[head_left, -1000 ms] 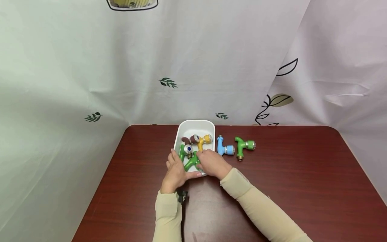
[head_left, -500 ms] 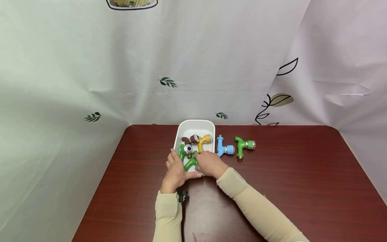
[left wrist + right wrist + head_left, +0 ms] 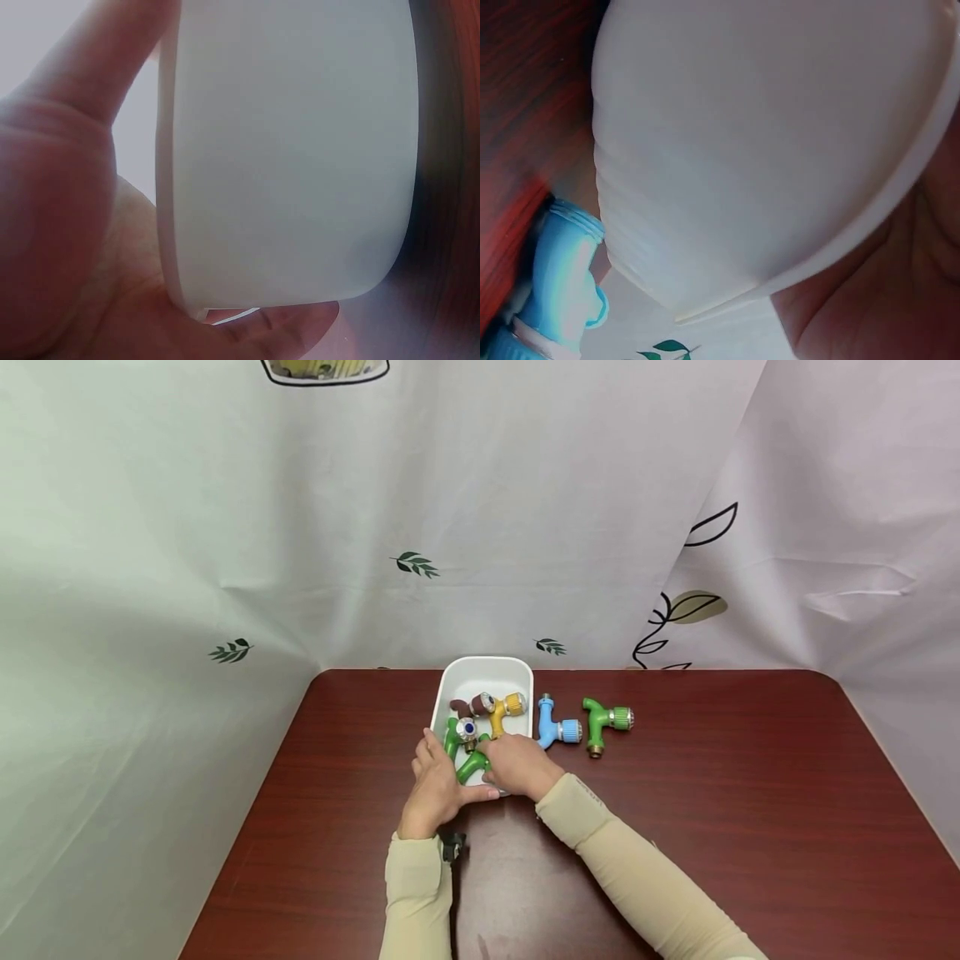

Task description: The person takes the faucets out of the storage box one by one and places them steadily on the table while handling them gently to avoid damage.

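A white plastic tray [image 3: 483,666] stands at the back of the table with several taps in it. My left hand [image 3: 433,789] grips its near left corner, thumb along the near end and fingers along the left side. Over the tray's near right part, my right hand [image 3: 522,764] reaches inside and pinches a green tap [image 3: 472,765], whose handle end is hidden behind the fingers. Beside that lie another green tap [image 3: 452,741] with a blue-centred knob, a brown tap [image 3: 467,707] and a yellow tap [image 3: 498,718]. The left wrist view shows the tray's outer wall [image 3: 292,157] close up.
Right of the tray, a blue tap [image 3: 550,727] lies on the dark red table [image 3: 735,793]; it shows in the right wrist view too. Farther right is a green tap [image 3: 597,727]. A pale patterned cloth [image 3: 480,510] hangs behind the table's far edge.
My right hand has shifted slightly left inside the tray, at the green tap. The left hand, the tray and the other taps have kept their places.
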Demonstrator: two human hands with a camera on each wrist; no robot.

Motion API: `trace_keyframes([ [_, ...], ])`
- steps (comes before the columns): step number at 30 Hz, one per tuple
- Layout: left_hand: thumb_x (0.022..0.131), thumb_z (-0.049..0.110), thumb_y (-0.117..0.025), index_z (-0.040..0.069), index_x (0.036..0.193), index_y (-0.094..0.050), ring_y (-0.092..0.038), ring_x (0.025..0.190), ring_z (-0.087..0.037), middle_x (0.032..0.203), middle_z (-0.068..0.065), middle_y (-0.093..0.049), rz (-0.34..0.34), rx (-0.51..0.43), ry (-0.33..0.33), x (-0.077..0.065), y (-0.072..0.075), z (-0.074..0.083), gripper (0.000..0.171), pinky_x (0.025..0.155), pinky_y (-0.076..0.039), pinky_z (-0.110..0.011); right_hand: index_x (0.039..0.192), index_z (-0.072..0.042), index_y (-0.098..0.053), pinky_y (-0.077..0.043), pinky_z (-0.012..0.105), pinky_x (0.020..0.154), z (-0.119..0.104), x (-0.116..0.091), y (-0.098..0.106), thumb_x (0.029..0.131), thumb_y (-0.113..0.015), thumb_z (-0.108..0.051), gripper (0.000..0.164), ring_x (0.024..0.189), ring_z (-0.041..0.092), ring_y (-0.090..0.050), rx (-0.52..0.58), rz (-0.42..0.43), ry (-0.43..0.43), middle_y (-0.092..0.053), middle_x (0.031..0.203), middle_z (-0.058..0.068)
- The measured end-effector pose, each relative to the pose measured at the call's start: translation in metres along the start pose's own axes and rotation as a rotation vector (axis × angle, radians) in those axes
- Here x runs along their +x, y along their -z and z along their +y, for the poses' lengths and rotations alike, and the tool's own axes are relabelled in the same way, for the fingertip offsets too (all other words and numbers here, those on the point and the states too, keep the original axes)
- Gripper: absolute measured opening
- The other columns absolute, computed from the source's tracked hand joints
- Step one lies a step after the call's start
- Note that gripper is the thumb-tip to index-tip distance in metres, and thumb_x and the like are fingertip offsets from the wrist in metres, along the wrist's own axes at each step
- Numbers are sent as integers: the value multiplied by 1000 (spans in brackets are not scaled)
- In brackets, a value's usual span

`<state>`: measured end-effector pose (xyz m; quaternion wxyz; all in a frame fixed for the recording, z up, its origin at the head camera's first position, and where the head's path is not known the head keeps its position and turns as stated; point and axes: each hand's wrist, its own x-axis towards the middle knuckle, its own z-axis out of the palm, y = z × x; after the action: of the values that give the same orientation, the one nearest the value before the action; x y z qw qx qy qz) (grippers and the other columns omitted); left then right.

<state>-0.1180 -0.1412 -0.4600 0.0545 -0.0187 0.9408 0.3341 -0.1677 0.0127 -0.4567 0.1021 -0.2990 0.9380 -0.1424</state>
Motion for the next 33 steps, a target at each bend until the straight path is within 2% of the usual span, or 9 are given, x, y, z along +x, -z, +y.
trace_keyframes([
  [8,65,42,-95,-18,152,4,-25,132,-59,153,-40,-13,-1,-2,-2,-1,1,0,144,105,-37,-59,124,-6,-71,-53,39,68,2,0,1,88,-72,-13,36,70,20,-62,15,23,29,-72,93,11],
  [15,64,43,-95,-20,150,2,-29,128,-60,150,-42,-17,16,24,-18,-1,-1,-1,144,103,-39,-60,115,-6,-73,-51,39,65,6,-2,-1,85,-69,-9,30,67,17,-57,8,77,88,-69,83,8],
  [19,64,44,-95,-21,150,1,-31,127,-60,149,-43,-17,18,39,-23,0,-2,-2,145,103,-39,-59,113,-4,-73,-50,38,64,8,-2,-1,84,-69,-8,30,67,16,-55,27,97,111,-68,82,7],
  [28,66,44,-94,-20,151,2,-28,129,-59,151,-41,-15,3,34,-14,-1,-2,-2,143,103,-40,-59,123,-4,-72,-47,32,63,11,-3,3,83,-71,-7,40,68,15,-52,29,124,129,-70,85,7],
  [33,66,44,-94,-19,151,2,-28,129,-60,151,-41,-15,7,26,-21,-1,-1,-2,143,103,-39,-60,125,-5,-71,-47,31,61,10,-5,5,85,-72,-8,40,68,15,-54,39,156,129,-71,88,9],
])
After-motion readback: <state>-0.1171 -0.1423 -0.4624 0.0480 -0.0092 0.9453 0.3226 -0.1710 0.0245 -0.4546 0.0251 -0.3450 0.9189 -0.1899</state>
